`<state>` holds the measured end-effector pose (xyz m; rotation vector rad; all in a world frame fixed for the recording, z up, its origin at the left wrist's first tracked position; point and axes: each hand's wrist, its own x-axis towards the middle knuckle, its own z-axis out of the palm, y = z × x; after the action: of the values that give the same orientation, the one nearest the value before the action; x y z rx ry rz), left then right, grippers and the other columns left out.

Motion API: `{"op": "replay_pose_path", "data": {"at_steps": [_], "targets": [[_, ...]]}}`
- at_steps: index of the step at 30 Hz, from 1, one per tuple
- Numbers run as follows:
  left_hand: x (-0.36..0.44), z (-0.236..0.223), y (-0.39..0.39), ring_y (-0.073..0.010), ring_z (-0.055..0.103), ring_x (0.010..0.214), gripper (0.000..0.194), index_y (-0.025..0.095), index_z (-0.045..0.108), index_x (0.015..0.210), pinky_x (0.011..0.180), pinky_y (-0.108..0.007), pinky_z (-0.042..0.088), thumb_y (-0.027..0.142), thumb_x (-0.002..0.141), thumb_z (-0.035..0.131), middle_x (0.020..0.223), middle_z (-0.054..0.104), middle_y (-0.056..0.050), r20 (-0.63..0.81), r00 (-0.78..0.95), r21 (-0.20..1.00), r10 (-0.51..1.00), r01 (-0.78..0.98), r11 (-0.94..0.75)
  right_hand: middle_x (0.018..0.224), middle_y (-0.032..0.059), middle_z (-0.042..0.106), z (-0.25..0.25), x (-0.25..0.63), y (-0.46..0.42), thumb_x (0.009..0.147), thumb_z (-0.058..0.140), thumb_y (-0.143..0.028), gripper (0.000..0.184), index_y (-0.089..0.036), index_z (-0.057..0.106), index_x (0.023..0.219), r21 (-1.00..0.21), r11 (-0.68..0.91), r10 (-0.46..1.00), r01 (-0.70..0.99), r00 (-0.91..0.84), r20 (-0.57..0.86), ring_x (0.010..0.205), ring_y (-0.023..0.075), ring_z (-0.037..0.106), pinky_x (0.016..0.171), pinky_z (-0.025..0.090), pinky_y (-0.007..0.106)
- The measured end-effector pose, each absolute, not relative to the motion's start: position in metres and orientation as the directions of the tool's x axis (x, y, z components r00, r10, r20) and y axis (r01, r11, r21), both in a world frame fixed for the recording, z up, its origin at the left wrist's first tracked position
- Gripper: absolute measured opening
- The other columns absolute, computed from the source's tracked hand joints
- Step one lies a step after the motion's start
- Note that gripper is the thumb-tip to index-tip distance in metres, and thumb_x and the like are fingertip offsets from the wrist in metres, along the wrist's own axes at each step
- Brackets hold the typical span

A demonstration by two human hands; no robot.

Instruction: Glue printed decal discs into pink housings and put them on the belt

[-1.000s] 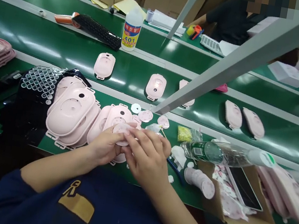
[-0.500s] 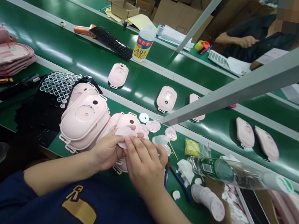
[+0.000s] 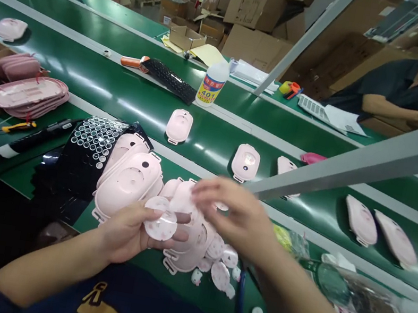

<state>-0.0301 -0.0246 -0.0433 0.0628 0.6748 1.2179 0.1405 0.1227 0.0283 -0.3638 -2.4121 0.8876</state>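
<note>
My left hand (image 3: 124, 236) holds a thin round patterned disc (image 3: 164, 228) between thumb and fingers. It looks like two discs overlapping, pale with pink specks. My right hand (image 3: 229, 211) is lifted to the right of it, over a pile of pale pink oval covers (image 3: 185, 257). Motion blurs its fingers, so I cannot make out whether anything is in them. Beside the left hand lies a stack of larger pink covers (image 3: 127, 182), each with a round recess and a dark hole. Several loose discs (image 3: 220, 274) and small white figures (image 3: 196, 277) rest below my right hand.
Pink covers (image 3: 179, 126) sit spaced along the green conveyor (image 3: 209, 154). Behind stands a glue bottle (image 3: 211, 84) marked 401. A grey post (image 3: 353, 166) slants across the right side. My right forearm partly covers a clear bottle (image 3: 366, 297). Two people are across the line.
My right hand has come away from the disc and moved up and right. The left hand has turned its palm upward, still holding the disc. The view has shifted.
</note>
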Motion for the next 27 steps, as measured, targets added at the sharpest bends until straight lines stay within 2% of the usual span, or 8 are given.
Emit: {"op": "replay_pose_path", "data": {"at_steps": [2, 4, 8, 11, 17, 21, 24, 27], "targets": [[-0.043, -0.034, -0.032, -0.0324, 0.078, 0.096, 0.038, 0.015, 0.07, 0.119, 0.07, -0.03, 0.064, 0.022, 0.084, 0.079, 0.118, 0.076, -0.019, -0.428, 0.136, 0.415, 0.894, -0.849, 0.327, 0.098, 0.0019, 0.078, 0.035, 0.116, 0.163, 0.093, 0.06, -0.025, 0.014, -0.026, 0.075, 0.094, -0.68, 0.687, 0.609, 0.257, -0.714, 0.345, 0.091, 0.0205, 0.074, 0.083, 0.061, 0.036], [-0.055, -0.026, -0.039, -0.0326, 0.079, 0.094, 0.034, 0.017, 0.073, 0.115, 0.069, -0.031, 0.064, 0.023, 0.082, 0.082, 0.116, 0.078, -0.017, -0.408, 0.081, 0.438, 0.909, -0.857, 0.272, 0.097, 0.0028, 0.077, 0.031, 0.088, 0.207, 0.092, 0.06, -0.028, 0.017, -0.024, 0.074, 0.101, -0.641, 0.599, 0.731, 0.48, -0.655, 0.192, 0.085, 0.0203, 0.072, 0.08, 0.06, 0.036], [-0.073, -0.015, -0.049, -0.032, 0.079, 0.09, 0.031, 0.017, 0.076, 0.109, 0.067, -0.031, 0.064, 0.023, 0.08, 0.085, 0.109, 0.08, -0.016, -0.417, -0.004, 0.463, 0.909, -0.861, 0.209, 0.098, 0.0053, 0.076, -0.003, 0.031, 0.288, 0.091, 0.057, -0.015, 0.022, -0.018, 0.073, 0.105, -0.488, 0.602, 0.744, 0.632, -0.666, 0.055, 0.086, 0.0194, 0.068, 0.083, 0.056, 0.035], [-0.077, -0.011, -0.052, -0.0311, 0.079, 0.087, 0.031, 0.016, 0.077, 0.109, 0.066, -0.031, 0.062, 0.023, 0.079, 0.085, 0.108, 0.08, -0.017, -0.477, -0.073, 0.456, 0.876, -0.872, 0.175, 0.103, 0.0067, 0.074, -0.033, 0.0, 0.329, 0.097, 0.063, -0.024, 0.016, -0.015, 0.071, 0.108, -0.388, 0.663, 0.701, 0.641, -0.713, 0.019, 0.093, 0.0198, 0.068, 0.089, 0.056, 0.039], [-0.078, -0.005, -0.05, -0.0305, 0.079, 0.082, 0.034, 0.019, 0.081, 0.103, 0.065, -0.031, 0.061, 0.028, 0.072, 0.091, 0.102, 0.081, -0.014, -0.525, -0.059, 0.403, 0.849, -0.896, 0.187, 0.129, 0.0091, 0.067, -0.077, -0.009, 0.367, 0.1, 0.065, -0.039, 0.03, -0.018, 0.067, 0.12, -0.209, 0.831, 0.514, 0.516, -0.855, -0.069, 0.117, 0.0241, 0.065, 0.104, 0.053, 0.05], [-0.078, -0.005, -0.04, -0.0314, 0.079, 0.085, 0.032, 0.019, 0.081, 0.103, 0.068, -0.031, 0.062, 0.028, 0.074, 0.091, 0.104, 0.08, -0.016, -0.517, 0.005, 0.386, 0.856, -0.891, 0.239, 0.141, 0.0091, 0.065, -0.086, 0.01, 0.377, 0.099, 0.06, -0.017, 0.025, -0.02, 0.07, 0.121, -0.144, 0.91, 0.368, 0.389, -0.917, -0.153, 0.139, 0.0262, 0.053, 0.123, 0.03, 0.057], [-0.075, -0.007, -0.032, -0.0318, 0.079, 0.087, 0.03, 0.018, 0.081, 0.104, 0.068, -0.031, 0.062, 0.028, 0.077, 0.089, 0.105, 0.08, -0.017, -0.485, 0.063, 0.377, 0.872, -0.885, 0.274, 0.15, 0.0077, 0.061, -0.086, 0.015, 0.378, 0.086, 0.051, 0.004, 0.059, -0.024, 0.065, 0.136, -0.088, 0.93, 0.335, 0.356, -0.922, -0.193, 0.149, 0.0248, 0.043, 0.129, 0.012, 0.057], [-0.072, -0.009, -0.029, -0.031, 0.079, 0.087, 0.031, 0.016, 0.081, 0.106, 0.07, -0.03, 0.063, 0.027, 0.078, 0.088, 0.106, 0.08, -0.018, -0.463, 0.108, 0.372, 0.88, -0.877, 0.304, 0.157, 0.0033, 0.054, -0.084, 0.012, 0.379, 0.077, 0.053, 0.004, 0.075, -0.028, 0.058, 0.145, -0.047, 0.94, 0.319, 0.339, -0.916, -0.242, 0.153, 0.0254, 0.038, 0.129, 0.007, 0.058]]}}
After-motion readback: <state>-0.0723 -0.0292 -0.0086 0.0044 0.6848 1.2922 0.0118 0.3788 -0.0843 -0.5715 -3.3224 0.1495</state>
